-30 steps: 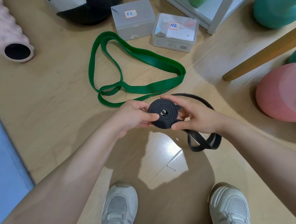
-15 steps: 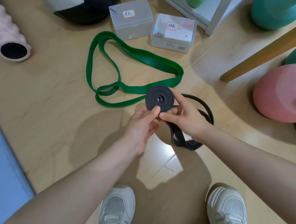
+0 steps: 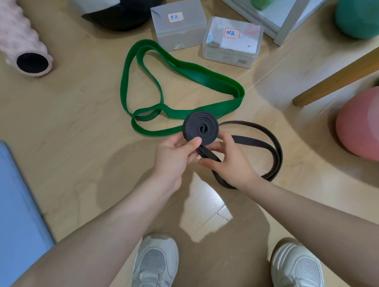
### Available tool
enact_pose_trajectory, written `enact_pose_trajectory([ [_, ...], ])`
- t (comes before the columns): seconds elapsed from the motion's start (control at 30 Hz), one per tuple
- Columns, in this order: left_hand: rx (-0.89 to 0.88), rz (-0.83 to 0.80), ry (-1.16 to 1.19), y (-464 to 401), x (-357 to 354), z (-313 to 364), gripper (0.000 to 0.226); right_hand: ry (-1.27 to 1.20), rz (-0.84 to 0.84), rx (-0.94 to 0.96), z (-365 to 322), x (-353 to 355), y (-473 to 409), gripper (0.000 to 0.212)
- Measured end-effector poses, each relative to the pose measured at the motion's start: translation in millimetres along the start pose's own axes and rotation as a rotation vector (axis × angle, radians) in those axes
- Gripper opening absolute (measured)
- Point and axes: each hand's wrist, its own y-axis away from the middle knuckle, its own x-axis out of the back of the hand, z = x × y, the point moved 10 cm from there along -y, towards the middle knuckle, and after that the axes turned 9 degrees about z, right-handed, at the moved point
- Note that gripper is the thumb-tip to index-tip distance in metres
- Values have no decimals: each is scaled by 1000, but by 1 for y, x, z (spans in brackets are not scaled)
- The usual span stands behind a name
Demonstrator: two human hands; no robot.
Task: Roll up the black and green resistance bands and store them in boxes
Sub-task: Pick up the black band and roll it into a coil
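The black resistance band (image 3: 200, 128) is half coiled, its flat spiral held above the floor — left hand (image 3: 176, 156) pinching the coil's lower edge, right hand (image 3: 226, 161) curled round the loose tail, which trails right and down in a loop. The green resistance band (image 3: 180, 86) lies unrolled just beyond.

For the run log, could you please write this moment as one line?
black band half rolled | both hands hold it | green band loose on floor | boxes shut

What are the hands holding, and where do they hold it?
The black band. The left hand pinches the rolled coil at its lower edge; the right hand holds the loose strap just below the coil.
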Motion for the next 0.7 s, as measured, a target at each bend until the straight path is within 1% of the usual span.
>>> enact_pose_trajectory([
  [0.1, 21, 36, 38, -3, 7, -3, 15, 45, 22, -31, 15, -5, 5, 45],
  [0.17, 50, 52, 65, -5, 9, -6, 14, 102, 36, 13, 13, -5, 4, 32],
  [0.23, 70, 53, 91, -7, 8, -5, 14, 133, 22, 80, 7, -5, 2, 24],
  [0.3, 72, 41, 99, -7, 7, -4, 13, 146, -27, 128, 4, -4, 0, 19],
  [0.33, 60, 34, 78, -7, 8, -4, 14, 201, -56, 176, 2, -3, 0, 17],
  [0.4, 37, 15, -12, -6, 8, -9, 17, 417, -98, 300, -4, 3, 0, 15],
  [0.43, 43, 7, -43, -5, 9, -14, 20, 468, -105, 305, -3, 9, -1, 15],
  [0.47, 57, -9, -54, -3, 8, -19, 23, 443, -107, 247, -1, 18, -3, 16],
  [0.5, 71, -31, -60, -2, 7, -21, 24, 347, -111, 157, 2, 27, -6, 19],
  [0.53, 78, -55, -77, -2, 4, -22, 24, 248, -123, 63, 7, 33, -8, 28],
  [0.57, 76, -86, -111, -2, 1, -20, 23, 201, -146, 21, 9, 37, -11, 41],
  [0.63, 64, -179, -214, -2, -7, -13, 24, 258, -247, 78, 3, 36, -14, 77],
  [0.67, 68, -223, -271, -1, -12, -10, 26, 276, -304, 120, -1, 33, -13, 90],
  [0.7, 78, -261, -332, 0, -15, -8, 28, 275, -346, 155, -6, 30, -11, 94],
])
